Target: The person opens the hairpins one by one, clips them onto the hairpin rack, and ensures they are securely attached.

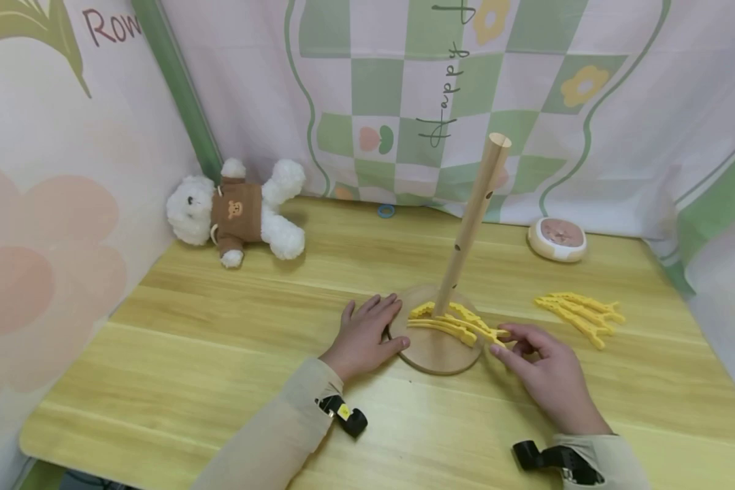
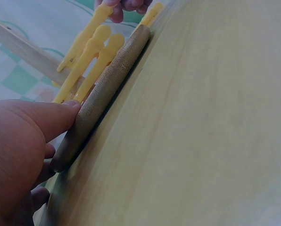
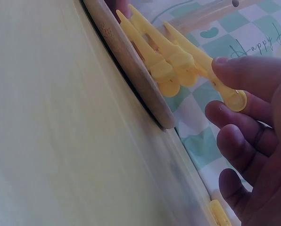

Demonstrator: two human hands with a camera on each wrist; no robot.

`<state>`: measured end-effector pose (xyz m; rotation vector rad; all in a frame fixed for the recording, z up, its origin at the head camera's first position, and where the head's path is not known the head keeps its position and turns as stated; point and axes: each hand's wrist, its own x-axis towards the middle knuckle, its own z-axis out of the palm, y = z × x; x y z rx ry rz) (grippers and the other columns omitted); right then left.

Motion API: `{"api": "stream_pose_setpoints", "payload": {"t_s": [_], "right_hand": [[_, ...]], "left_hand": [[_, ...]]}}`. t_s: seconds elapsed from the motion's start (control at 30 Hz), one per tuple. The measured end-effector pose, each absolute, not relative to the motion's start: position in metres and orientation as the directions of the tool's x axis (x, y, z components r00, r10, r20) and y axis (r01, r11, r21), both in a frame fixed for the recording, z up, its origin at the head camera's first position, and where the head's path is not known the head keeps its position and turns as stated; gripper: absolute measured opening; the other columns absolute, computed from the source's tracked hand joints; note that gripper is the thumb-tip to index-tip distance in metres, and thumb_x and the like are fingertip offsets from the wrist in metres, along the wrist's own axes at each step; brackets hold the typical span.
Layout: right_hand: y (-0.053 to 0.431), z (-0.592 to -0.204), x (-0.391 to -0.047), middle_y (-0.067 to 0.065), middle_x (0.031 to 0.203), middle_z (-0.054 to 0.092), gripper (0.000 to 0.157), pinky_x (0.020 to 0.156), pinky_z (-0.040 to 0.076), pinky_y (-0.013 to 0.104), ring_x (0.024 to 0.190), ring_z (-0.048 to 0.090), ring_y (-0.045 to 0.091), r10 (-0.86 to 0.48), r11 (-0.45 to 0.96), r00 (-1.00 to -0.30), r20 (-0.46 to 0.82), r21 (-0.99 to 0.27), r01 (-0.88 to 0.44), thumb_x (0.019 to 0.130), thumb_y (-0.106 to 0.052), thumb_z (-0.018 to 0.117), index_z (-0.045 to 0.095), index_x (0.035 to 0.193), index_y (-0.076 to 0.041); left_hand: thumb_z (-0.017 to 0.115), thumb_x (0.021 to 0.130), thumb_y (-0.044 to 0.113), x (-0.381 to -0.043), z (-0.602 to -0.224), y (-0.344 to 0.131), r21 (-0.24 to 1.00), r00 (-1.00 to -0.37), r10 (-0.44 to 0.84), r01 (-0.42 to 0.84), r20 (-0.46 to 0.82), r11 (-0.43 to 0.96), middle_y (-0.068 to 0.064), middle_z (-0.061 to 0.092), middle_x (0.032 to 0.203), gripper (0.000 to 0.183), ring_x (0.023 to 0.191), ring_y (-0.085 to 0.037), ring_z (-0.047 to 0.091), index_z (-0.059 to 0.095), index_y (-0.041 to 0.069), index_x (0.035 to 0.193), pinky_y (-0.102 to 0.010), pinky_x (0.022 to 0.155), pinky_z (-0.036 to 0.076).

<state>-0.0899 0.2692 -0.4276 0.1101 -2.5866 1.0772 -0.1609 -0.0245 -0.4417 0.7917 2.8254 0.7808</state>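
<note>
A wooden stand has a round base (image 1: 444, 361) and an upright pole (image 1: 473, 214) with small dark holes. Several yellow alligator hair clips (image 1: 444, 330) lie on the base around the pole's foot. My right hand (image 1: 548, 371) pinches one yellow hair clip (image 3: 225, 89) by its end between thumb and forefinger, at the base's right side. The clip's long part reaches over the others. My left hand (image 1: 367, 337) lies at the base's left edge with fingers outstretched. Its thumb (image 2: 62, 115) touches the rim, close beside the clips; its other fingers are partly hidden in the left wrist view.
To the right on the wooden table (image 1: 220, 340) lie more yellow hair clips (image 1: 578, 316). A white and pink round-cornered device (image 1: 557, 239) stands at the back right, a small blue ring (image 1: 386, 211) at the back edge, and a white plush toy (image 1: 239, 211) in a brown shirt at back left.
</note>
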Motion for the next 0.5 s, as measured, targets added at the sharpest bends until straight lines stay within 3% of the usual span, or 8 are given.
{"api": "stream_pose_setpoints", "payload": {"t_s": [0.5], "right_hand": [[0.2660, -0.4336, -0.0936, 0.002, 0.086, 0.070, 0.035, 0.062, 0.048, 0.015, 0.072, 0.059, 0.003, 0.057, 0.692, -0.946, 0.319, -0.696, -0.193, 0.084, -0.017, 0.083, 0.074, 0.117, -0.008]], "left_hand": [[0.059, 0.097, 0.054, -0.1618, -0.4438, -0.0239, 0.508, -0.860, 0.508, 0.456, 0.041, 0.731, -0.001, 0.028, 0.164, 0.075, 0.152, -0.029, 0.021, 0.035, 0.016, 0.157, -0.063, 0.119, 0.004]]}}
